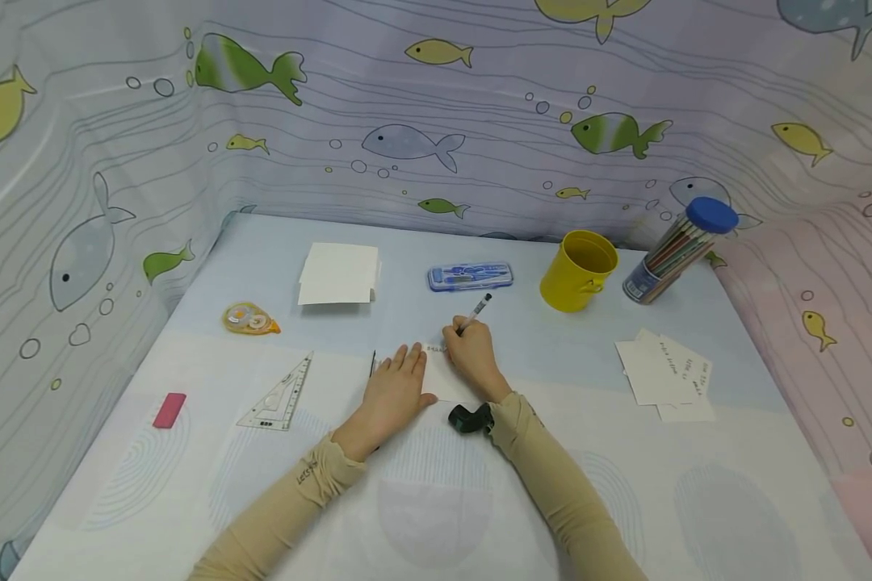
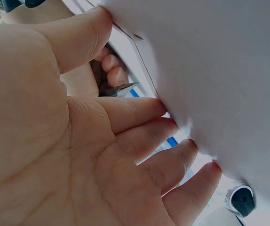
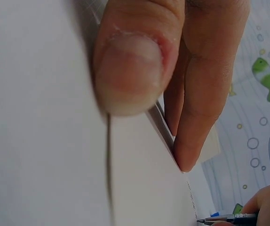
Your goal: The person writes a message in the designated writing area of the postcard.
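Observation:
A white paper card [image 1: 443, 379] lies in front of me, with a short line of handwriting along its top edge. My left hand [image 1: 396, 387] rests on its left side, fingers and thumb extended; the fingertips [image 2: 191, 146] touch the paper in the left wrist view. In my right hand [image 1: 474, 351] I hold a pen [image 1: 477, 307], its tip down at the written line. The right wrist view shows the pen [image 3: 241, 219] meeting the paper near small writing, with the left thumb [image 3: 132, 70] large in front. A thin dark object [image 1: 373, 363] is mostly hidden beside the left hand.
Behind are a stack of blank cards [image 1: 340, 273], a blue pencil case [image 1: 471, 276], a yellow mug [image 1: 570, 278] and a tube of pencils [image 1: 672, 258]. Written cards [image 1: 661, 375] lie right. Leftward are correction tape [image 1: 249, 319], a set square [image 1: 279, 399] and a red eraser [image 1: 169, 410].

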{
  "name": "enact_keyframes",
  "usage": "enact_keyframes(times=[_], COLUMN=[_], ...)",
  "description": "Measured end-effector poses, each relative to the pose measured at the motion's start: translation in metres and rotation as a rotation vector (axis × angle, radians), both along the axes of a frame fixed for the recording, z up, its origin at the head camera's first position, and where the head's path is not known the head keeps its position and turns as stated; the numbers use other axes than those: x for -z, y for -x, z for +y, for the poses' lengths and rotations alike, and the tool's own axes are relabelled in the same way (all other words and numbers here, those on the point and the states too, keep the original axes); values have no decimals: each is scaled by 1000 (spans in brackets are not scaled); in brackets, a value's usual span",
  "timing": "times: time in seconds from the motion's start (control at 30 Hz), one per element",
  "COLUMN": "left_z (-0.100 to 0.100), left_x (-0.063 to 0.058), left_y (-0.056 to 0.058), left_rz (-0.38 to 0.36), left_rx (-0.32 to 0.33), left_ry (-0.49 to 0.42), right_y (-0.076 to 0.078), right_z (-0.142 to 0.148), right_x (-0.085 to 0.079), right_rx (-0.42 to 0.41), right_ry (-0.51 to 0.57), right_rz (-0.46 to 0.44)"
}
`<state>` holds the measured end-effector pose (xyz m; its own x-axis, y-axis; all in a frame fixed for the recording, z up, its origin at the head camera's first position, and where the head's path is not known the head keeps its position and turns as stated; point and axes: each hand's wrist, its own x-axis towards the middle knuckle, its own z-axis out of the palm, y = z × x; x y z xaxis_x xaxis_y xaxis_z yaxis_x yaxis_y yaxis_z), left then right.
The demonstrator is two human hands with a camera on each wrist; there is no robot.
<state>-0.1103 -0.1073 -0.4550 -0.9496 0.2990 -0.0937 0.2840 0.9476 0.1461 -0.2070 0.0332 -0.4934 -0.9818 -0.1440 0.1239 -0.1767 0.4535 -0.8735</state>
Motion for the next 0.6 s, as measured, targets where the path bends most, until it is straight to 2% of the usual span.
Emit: enact_keyframes(times=[0.2, 0.33, 0.6], left_z=[0, -1, -1], left_x=[-1, -2, 2], left_y=[0, 0, 1], left_rz=[-9, -7, 5], left_rx=[-3, -5, 1], left_ry=[8, 9, -3], right_y=[0, 1, 0], right_z=[-1, -1, -1], right_x=[1, 1, -1], right_rx=[16, 16, 24], right_ry=[32, 11, 18], right_rz=[1, 6, -1])
